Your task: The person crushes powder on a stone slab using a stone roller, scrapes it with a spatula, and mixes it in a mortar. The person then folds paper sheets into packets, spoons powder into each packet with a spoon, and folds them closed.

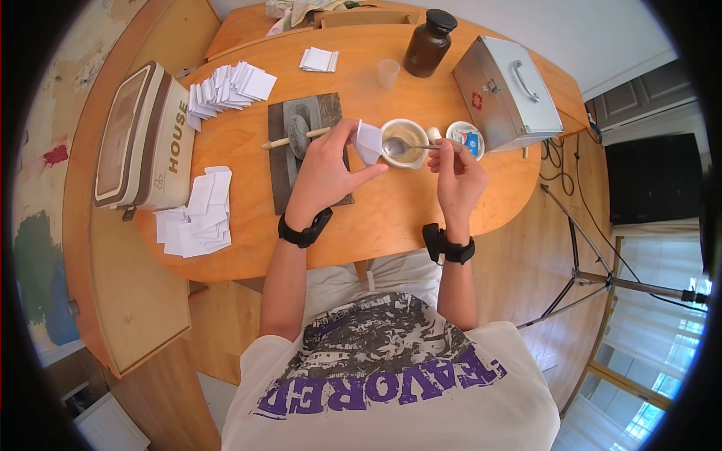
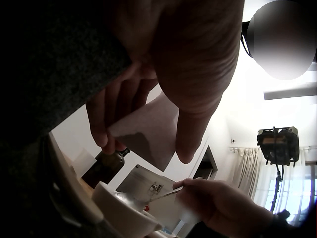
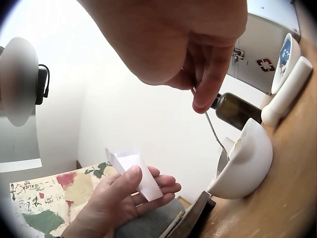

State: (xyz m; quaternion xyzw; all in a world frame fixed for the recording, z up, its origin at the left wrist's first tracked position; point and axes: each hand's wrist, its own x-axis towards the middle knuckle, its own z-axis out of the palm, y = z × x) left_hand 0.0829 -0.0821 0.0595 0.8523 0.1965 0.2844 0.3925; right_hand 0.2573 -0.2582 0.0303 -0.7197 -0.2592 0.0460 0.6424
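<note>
Along the table's (image 1: 391,225) left edge, a case (image 1: 143,143) stands beside paper packets (image 1: 203,218). The left hand (image 1: 323,179) holds a folded paper (image 1: 367,143), thumb and fingers clamped on it, near the bowl (image 1: 407,164). The right hand (image 1: 460,188) pinches a spoon (image 1: 395,147) dipping inside.

Left hand (image 1: 329,171) raised, thumb extended, right hand (image 1: 459,184) pinching, forearms reaching forward
</note>
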